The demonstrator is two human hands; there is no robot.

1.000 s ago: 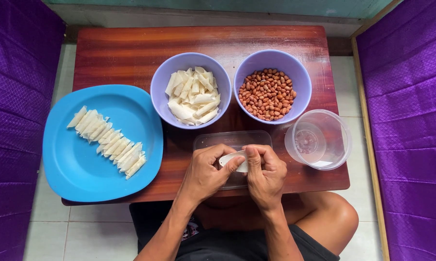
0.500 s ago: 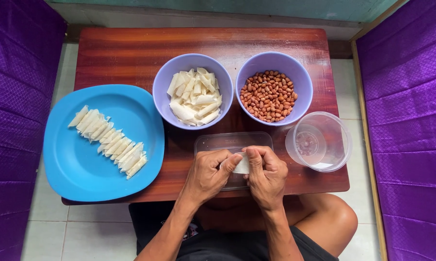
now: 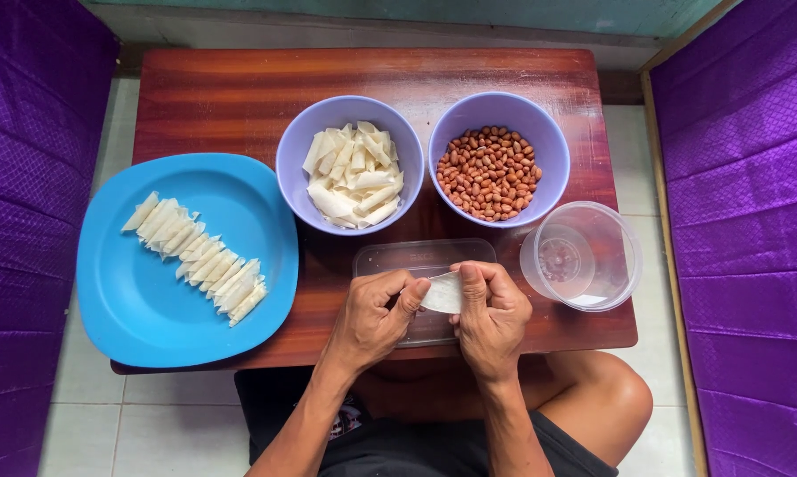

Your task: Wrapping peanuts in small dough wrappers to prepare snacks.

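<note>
Both hands pinch one white wrapper point(image 3: 441, 292) over the clear lid point(image 3: 423, 258): left hand point(image 3: 376, 311) and right hand point(image 3: 491, 309) closed on its ends. Risk: thin sheet tears or unrolls if the pinch slips.

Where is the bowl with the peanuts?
In the head view, the peanut bowl sits toward the table's far right, beside the bowl of white wrapper pieces and just behind the clear plastic cup.

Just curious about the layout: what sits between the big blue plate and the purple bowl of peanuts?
In the head view, another purple bowl holding pale wrapper strips sits between the round blue plate and the purple peanut bowl.
</note>
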